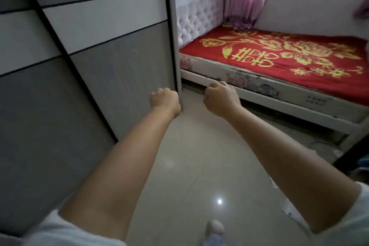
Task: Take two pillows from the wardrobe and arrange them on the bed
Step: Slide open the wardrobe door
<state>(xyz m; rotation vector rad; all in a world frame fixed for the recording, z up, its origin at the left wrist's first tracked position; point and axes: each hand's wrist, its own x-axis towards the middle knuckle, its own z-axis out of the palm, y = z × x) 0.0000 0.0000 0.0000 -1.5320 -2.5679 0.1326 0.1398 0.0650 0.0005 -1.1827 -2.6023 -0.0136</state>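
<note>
- Left hand (164, 100): grip curled into a loose fist, holding nothing, at the right edge of the wardrobe's sliding door (123, 74).
- Right hand (219, 99): grip likewise curled, nothing in it, just beside the left hand at its 3 o'clock, over the tiled floor (199, 166).
- Wardrobe (60, 66): doors closed, filling the 9 o'clock side; pillows not visible.
- Bed (279, 90): at 2 o'clock from both hands, red floral sheet (289, 56) on top, tufted white headboard (197, 20) beside the wardrobe.
</note>
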